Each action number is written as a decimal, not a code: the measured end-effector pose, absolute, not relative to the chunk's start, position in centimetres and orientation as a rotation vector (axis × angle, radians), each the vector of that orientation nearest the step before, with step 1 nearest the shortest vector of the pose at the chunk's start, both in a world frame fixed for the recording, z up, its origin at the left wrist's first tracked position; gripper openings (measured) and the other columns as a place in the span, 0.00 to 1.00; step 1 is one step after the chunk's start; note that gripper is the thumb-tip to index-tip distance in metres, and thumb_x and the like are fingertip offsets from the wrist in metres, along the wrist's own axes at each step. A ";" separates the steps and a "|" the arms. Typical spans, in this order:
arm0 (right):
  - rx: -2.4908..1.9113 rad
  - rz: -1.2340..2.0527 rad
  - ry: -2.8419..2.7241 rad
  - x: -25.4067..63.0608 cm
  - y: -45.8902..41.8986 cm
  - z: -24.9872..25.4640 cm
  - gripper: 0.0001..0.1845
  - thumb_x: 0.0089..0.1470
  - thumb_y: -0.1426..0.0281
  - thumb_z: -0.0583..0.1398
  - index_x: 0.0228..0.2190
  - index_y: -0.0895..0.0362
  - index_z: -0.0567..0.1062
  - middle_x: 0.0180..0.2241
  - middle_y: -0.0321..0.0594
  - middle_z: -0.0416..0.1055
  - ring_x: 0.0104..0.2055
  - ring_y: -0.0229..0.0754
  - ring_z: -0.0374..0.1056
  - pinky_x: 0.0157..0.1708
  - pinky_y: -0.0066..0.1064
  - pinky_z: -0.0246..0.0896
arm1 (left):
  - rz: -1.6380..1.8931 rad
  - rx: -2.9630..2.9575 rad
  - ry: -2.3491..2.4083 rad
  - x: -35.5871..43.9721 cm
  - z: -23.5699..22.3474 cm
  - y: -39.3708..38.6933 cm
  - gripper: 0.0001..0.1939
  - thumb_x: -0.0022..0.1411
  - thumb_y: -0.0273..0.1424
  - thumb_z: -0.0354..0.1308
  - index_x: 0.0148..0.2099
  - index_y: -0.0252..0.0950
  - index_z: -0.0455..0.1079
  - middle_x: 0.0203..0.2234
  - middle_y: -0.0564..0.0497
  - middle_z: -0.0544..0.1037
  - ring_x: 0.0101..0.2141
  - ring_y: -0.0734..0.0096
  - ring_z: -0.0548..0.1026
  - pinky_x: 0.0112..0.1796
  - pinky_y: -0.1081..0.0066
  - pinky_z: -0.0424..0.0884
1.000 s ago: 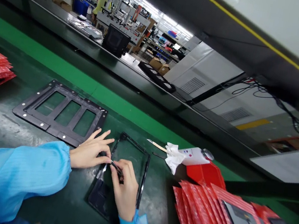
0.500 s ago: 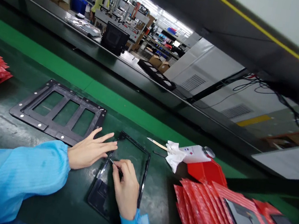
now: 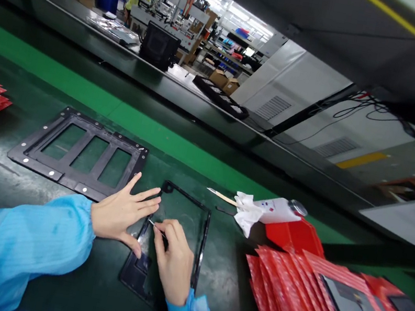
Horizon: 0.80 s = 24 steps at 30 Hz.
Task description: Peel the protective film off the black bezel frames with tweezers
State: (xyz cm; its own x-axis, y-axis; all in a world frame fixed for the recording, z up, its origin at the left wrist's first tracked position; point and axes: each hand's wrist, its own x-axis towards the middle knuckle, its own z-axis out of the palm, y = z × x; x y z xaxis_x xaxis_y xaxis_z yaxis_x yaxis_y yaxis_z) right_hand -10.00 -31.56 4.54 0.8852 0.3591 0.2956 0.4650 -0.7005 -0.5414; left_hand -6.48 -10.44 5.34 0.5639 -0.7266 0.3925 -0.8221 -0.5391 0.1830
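We had the thin black frame (image 3: 202, 245) lying flat on the green bench (image 3: 226, 283), its long axis running from the near side to the far side at a slight slant. Our left hand (image 3: 122, 213) was at the frame's left side, nearer to that rail than the right palm. Its fingers were spread wide, with nothing gripped; the fingertips and thumb reached over the rail, but we could not tell whether they pressed on it. Our right hand (image 3: 173, 261) was above the frame's interior, thumb and fingers pinched together on a slim tool (image 3: 152, 224). The tool pointed left, its tip at the left rail between left thumb and fingers; contact was too small to confirm. The black plate (image 3: 78, 147) lay beyond the left hand.
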 end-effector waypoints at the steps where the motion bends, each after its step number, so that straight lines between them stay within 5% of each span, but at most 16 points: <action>1: -2.425 -0.221 -0.601 -10.0 -31.5 4.6 0.08 0.66 0.69 0.51 0.35 0.53 0.68 0.36 0.38 0.67 0.41 0.43 0.65 0.39 0.33 0.59 | 0.384 2.449 -1.260 -6.5 5.3 -10.5 0.44 0.58 0.58 0.50 0.64 0.28 0.55 0.59 0.35 0.65 0.65 0.48 0.50 0.60 0.38 0.27; 24: -2.406 -0.202 -0.728 -9.4 -31.9 5.0 0.09 0.65 0.68 0.51 0.34 0.53 0.69 0.36 0.41 0.69 0.40 0.43 0.68 0.38 0.33 0.63 | 0.320 2.425 -1.239 -6.6 5.4 -10.4 0.41 0.61 0.55 0.49 0.64 0.28 0.55 0.60 0.36 0.64 0.65 0.50 0.51 0.59 0.39 0.21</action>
State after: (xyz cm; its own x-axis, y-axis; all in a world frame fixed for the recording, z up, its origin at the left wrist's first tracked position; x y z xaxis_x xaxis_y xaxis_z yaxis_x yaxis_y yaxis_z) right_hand -9.44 -31.90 5.04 0.8372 0.4532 0.3061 0.5461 -0.6628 -0.5123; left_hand -6.60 -10.36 5.39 0.5816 -0.7221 0.3745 -0.8131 -0.5289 0.2431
